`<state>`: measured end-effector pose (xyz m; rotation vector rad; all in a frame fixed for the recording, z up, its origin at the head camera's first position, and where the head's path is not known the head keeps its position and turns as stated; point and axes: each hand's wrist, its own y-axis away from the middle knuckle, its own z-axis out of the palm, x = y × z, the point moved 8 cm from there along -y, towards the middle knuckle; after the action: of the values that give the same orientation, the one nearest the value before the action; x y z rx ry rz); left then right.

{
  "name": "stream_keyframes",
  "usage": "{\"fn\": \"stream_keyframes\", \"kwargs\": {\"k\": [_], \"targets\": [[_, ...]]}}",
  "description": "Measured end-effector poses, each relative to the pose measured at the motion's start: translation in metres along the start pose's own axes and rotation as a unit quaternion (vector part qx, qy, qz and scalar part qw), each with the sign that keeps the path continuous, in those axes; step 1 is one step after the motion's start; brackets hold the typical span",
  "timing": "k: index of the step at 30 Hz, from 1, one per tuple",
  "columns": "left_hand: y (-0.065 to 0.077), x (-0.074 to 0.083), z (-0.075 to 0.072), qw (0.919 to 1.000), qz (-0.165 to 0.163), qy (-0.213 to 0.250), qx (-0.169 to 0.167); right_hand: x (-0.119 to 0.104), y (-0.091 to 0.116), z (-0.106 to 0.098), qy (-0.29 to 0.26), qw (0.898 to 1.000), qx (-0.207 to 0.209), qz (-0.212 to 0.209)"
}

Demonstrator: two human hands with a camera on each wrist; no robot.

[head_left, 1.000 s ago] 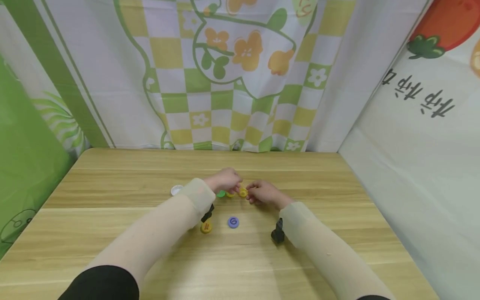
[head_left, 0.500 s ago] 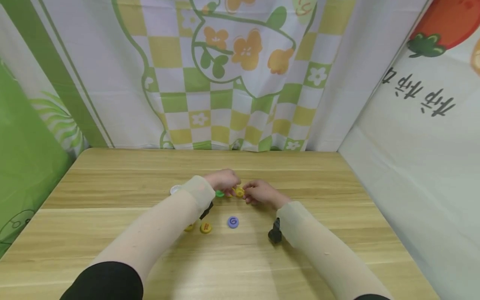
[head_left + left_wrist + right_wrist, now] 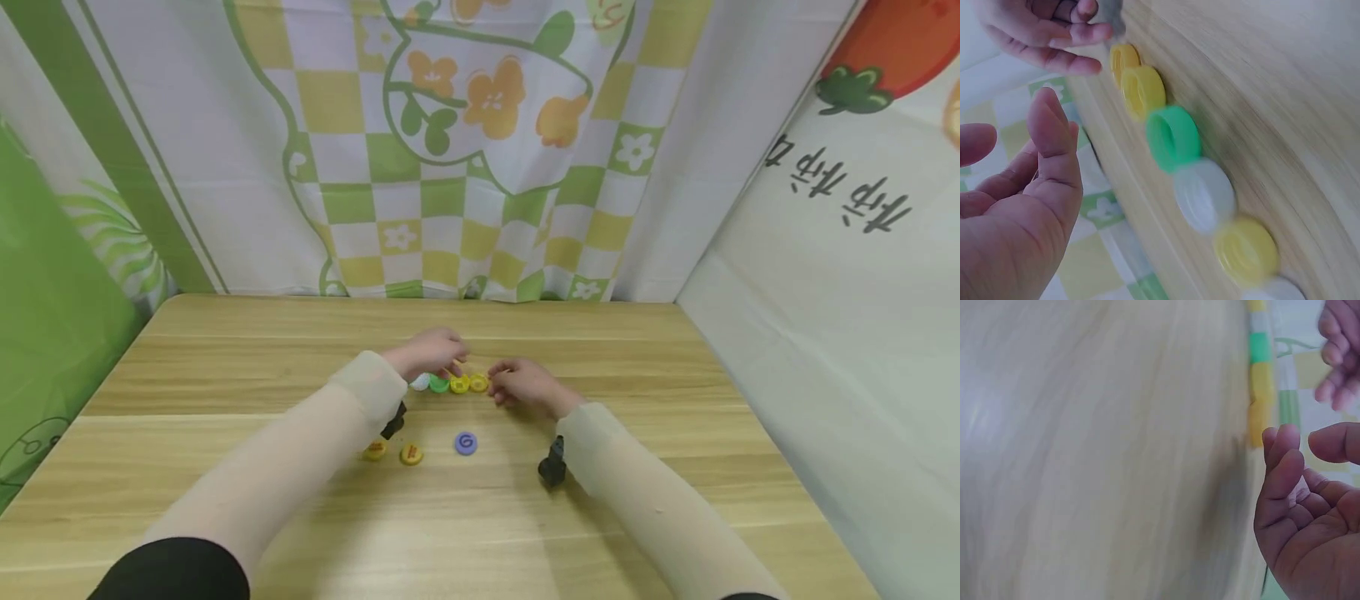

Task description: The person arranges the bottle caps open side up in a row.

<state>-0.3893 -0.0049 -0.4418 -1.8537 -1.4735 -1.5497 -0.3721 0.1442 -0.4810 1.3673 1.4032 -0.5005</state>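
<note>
Several plastic bottle caps lie in a touching row on the table, open side up in the left wrist view. At its right end are two yellow caps (image 3: 478,382), then a green cap (image 3: 1174,139) and a white cap (image 3: 1205,196). Over the row, my left hand (image 3: 431,351) has its fingers loosely bent, with thumb and fingers apart and nothing between them. My right hand (image 3: 528,387) is just beside the end yellow cap, fingertips close to it. A gap shows between its thumb and fingers in the right wrist view, and it holds nothing.
Nearer me on the wooden table (image 3: 637,517) lie a purple cap (image 3: 466,443) with a spiral mark and two yellow caps with red print (image 3: 411,454). Another yellow cap (image 3: 1247,251) continues the row. A patterned curtain (image 3: 487,208) hangs behind the table.
The end yellow cap has shifted slightly left, against its neighbour. My left hand has lifted off the caps and moved left, uncovering more of the row. The right hand stays nearly in place.
</note>
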Motion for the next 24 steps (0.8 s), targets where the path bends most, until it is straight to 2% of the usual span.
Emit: {"fn": "stream_keyframes", "kwargs": {"k": [3,7,12,17,24], "targets": [[0.013,-0.008,-0.012,0.9999,0.002,0.013,-0.002,-0.010,0.004,0.006,0.024,1.000,-0.004,-0.005],[0.031,-0.020,-0.022,0.9997,0.006,0.021,-0.009,-0.027,0.014,0.025,0.058,0.997,-0.040,-0.030],[0.057,-0.028,-0.024,0.9993,0.009,0.013,-0.033,-0.038,0.028,0.054,0.091,0.988,-0.112,-0.049],[0.075,-0.047,-0.027,0.9991,0.002,0.005,-0.041,-0.040,0.035,0.076,0.143,0.977,-0.151,-0.053],[0.097,-0.075,-0.037,0.9990,-0.017,0.001,-0.040,-0.054,0.038,0.102,0.143,0.971,-0.183,-0.056]]}}
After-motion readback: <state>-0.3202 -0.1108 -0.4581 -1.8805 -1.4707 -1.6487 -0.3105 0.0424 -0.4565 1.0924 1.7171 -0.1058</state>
